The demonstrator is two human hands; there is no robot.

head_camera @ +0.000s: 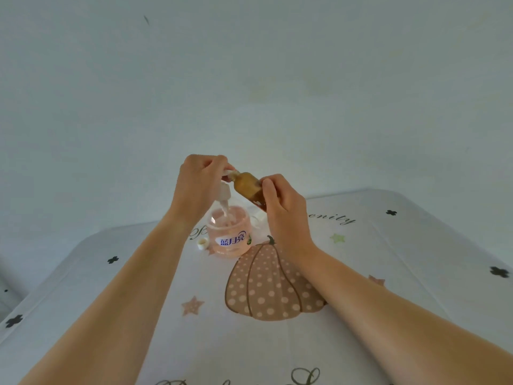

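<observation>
My right hand (280,202) grips a small amber bottle (247,187) by its lower end and holds it tilted in the air, neck pointing left. At the neck, my left hand (198,182) pinches a small white cap or stopper (229,173). Directly below stands a pink pump bottle (229,234) with a blue label and a white pump head (224,194). It sits on the table's printed cloth (388,259).
A tiny white cap (202,243) lies on the cloth just left of the pink bottle. A clear object (256,219) shows behind the pink bottle, partly hidden by my right wrist. The cloth bears a dotted pumpkin print (266,284). A plain pale wall rises behind the table.
</observation>
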